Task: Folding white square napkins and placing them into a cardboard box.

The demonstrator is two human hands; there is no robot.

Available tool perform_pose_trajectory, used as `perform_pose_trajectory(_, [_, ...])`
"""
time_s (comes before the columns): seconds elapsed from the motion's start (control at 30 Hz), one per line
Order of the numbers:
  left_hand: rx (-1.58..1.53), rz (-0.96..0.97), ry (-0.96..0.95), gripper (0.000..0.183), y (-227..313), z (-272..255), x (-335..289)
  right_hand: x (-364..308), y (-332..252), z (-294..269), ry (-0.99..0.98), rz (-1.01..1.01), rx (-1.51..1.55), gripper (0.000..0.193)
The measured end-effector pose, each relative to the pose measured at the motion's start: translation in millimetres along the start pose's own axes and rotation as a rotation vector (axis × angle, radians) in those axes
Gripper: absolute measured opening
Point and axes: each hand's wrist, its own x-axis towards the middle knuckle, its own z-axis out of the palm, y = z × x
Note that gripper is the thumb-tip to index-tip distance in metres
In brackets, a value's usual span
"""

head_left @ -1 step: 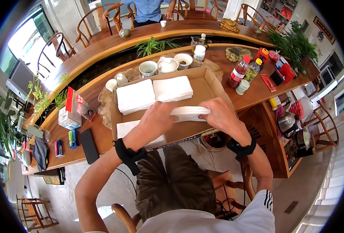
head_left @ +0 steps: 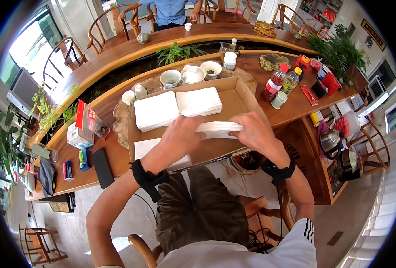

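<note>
White sheet stack (head_left: 219,127), ends gripped by left hand (head_left: 184,132) and right hand (head_left: 253,129); cardboard tray (head_left: 240,105) beneath, two more stacks (head_left: 156,109) at far side.

A white, layered stack of folded paper sheets (head_left: 219,128) spans left hand (head_left: 183,134) and right hand (head_left: 254,130) over a shallow brown cardboard box (head_left: 238,103).

The left fingers (head_left: 192,121) hide one end of the thin, folded white sheets (head_left: 220,127); the bare left forearm (head_left: 157,157) covers part of a flat white pile (head_left: 145,148). The top edge cuts off a blue-shirted person (head_left: 170,12). Lettering on the dark, framed wall plaque (head_left: 373,34) is too small to read.
</note>
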Motion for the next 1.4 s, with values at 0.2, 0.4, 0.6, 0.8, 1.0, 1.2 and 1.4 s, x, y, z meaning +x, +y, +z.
perform_pose_trajectory(0.2, [0.029,0.008,-0.067,0.036,-6,2,-2,-4,-4,-3,-0.010,-0.017,-0.080,0.026])
perform_pose_trajectory(0.4, [0.021,-0.006,-0.069,0.039,0,-1,-2,-5,-8,-6,-0.024,0.009,-0.094,0.027])
perform_pose_trajectory(0.6, [0.015,0.007,-0.072,0.043,-5,3,-1,-6,-7,-8,-0.012,-0.013,-0.107,0.027])
perform_pose_trajectory(0.8, [0.035,0.024,-0.082,0.044,-6,4,2,-5,-4,-10,-0.020,0.079,-0.229,0.033])
perform_pose_trajectory(1.0, [0.063,0.052,-0.029,0.045,-4,2,0,0,6,-2,-0.033,-0.043,-0.054,0.027])
perform_pose_trajectory(1.2, [0.079,0.031,-0.049,0.040,-13,9,0,-1,5,6,-0.054,-0.034,-0.027,0.023])
perform_pose_trajectory(1.4, [0.064,0.069,0.033,0.036,-16,7,-1,-3,1,-2,-0.072,-0.068,-0.058,0.021])
